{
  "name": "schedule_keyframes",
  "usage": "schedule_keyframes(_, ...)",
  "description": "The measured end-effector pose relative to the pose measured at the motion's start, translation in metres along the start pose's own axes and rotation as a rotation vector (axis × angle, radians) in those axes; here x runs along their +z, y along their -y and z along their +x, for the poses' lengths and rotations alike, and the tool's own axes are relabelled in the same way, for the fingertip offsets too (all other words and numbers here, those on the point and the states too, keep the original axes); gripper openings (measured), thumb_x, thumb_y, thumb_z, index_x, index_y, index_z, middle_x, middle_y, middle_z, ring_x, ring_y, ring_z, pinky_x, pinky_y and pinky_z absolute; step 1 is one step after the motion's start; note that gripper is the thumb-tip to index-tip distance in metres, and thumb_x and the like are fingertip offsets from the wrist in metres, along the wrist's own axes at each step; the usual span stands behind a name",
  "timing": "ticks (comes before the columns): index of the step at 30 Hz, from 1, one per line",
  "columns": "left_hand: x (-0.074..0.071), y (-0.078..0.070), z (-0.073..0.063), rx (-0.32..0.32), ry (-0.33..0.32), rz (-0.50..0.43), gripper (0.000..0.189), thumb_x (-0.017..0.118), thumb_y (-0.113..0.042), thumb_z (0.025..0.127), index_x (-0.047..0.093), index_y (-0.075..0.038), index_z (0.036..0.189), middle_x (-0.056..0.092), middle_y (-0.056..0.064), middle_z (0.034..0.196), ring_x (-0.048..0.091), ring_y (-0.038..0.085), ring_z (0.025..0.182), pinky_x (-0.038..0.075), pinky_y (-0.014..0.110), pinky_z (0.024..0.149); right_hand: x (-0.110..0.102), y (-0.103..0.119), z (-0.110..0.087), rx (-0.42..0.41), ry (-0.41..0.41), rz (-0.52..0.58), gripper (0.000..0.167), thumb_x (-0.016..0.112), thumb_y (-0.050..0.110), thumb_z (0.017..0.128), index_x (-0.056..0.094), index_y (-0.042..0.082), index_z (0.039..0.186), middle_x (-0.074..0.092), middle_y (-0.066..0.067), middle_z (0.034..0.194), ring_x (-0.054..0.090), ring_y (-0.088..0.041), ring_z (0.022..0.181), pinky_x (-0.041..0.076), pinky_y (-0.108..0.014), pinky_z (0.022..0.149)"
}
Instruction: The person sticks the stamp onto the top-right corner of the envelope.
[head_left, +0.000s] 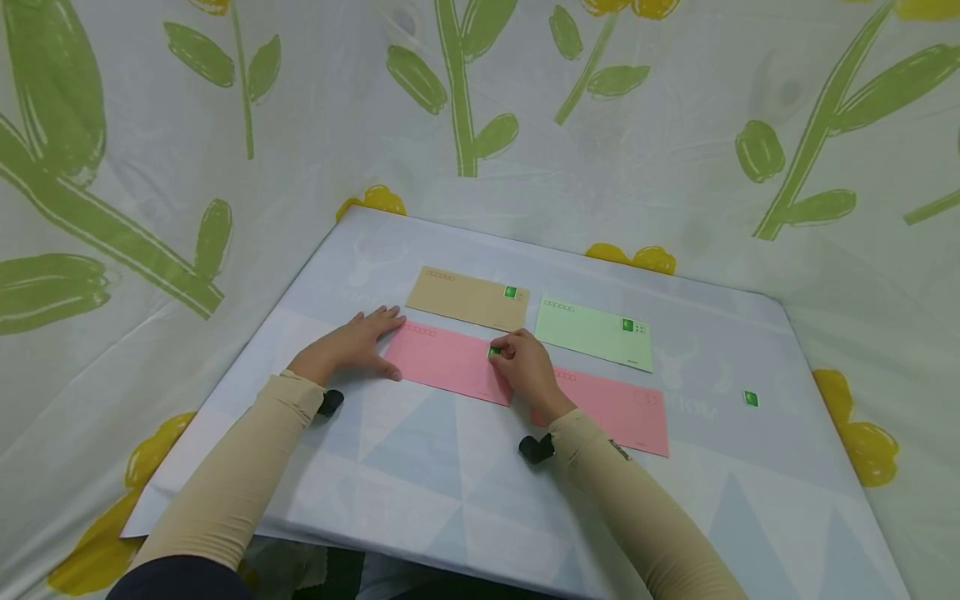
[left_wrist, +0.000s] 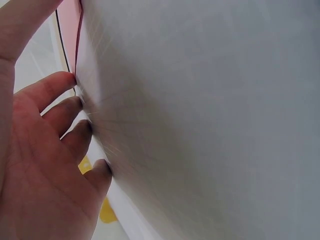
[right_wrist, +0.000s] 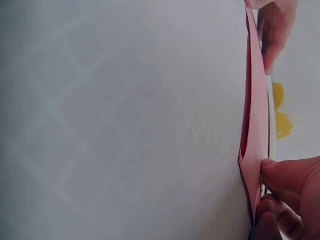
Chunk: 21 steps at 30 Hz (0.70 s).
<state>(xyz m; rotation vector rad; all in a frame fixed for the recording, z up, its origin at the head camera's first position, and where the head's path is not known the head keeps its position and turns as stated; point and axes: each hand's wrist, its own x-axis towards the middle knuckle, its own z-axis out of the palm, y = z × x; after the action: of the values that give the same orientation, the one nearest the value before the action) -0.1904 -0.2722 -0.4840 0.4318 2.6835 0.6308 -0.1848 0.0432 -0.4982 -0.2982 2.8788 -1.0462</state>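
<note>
A pink envelope [head_left: 442, 358] lies on the table in the head view. At its left end my left hand [head_left: 356, 343] rests with spread fingers, thumb and fingertips touching the edge. Over the envelope's upper right corner, my right hand [head_left: 528, 371] pinches a small green stamp [head_left: 494, 352] between thumb and fingers. The right wrist view shows the thumb and fingertips low against the pink paper [right_wrist: 257, 115]; the stamp itself is mostly hidden there. Straight fingers of the left hand [left_wrist: 45, 140] touch the tabletop in the left wrist view.
Behind lie a tan envelope [head_left: 465, 298] and a light green envelope [head_left: 592, 333], each bearing a green stamp. A second pink envelope [head_left: 615, 410] sits partly under the right forearm. One loose stamp [head_left: 751, 399] lies on the table's [head_left: 795, 467] right side.
</note>
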Motion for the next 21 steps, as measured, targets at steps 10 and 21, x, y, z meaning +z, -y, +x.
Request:
schedule_keyframes(10, -0.0011, -0.0006, -0.0017, 0.01, 0.002, 0.009, 0.11, 0.089, -0.046, 0.075, 0.031, -0.005, 0.159, 0.016, 0.017, 0.168, 0.006, 0.036, 0.156, 0.002, 0.054, 0.127, -0.0003, 0.0033, -0.0001, 0.046, 0.007, 0.015, 0.023, 0.077, 0.019, 0.092, 0.077, 0.011, 0.114, 0.058, -0.003, 0.105, 0.055, -0.022, 0.092, 0.05, -0.031, 0.075)
schedule_keyframes(21, -0.0002, 0.0003, -0.0016, 0.006, 0.004, 0.006, 0.109, 0.088, -0.045, 0.076, 0.031, -0.006, 0.16, 0.015, 0.016, 0.169, 0.005, 0.034, 0.157, 0.001, 0.054, 0.127, -0.0006, 0.0017, -0.0011, 0.041, -0.001, 0.042, 0.022, 0.077, 0.019, 0.092, 0.076, 0.012, 0.114, 0.058, -0.003, 0.105, 0.056, -0.021, 0.091, 0.05, -0.03, 0.074)
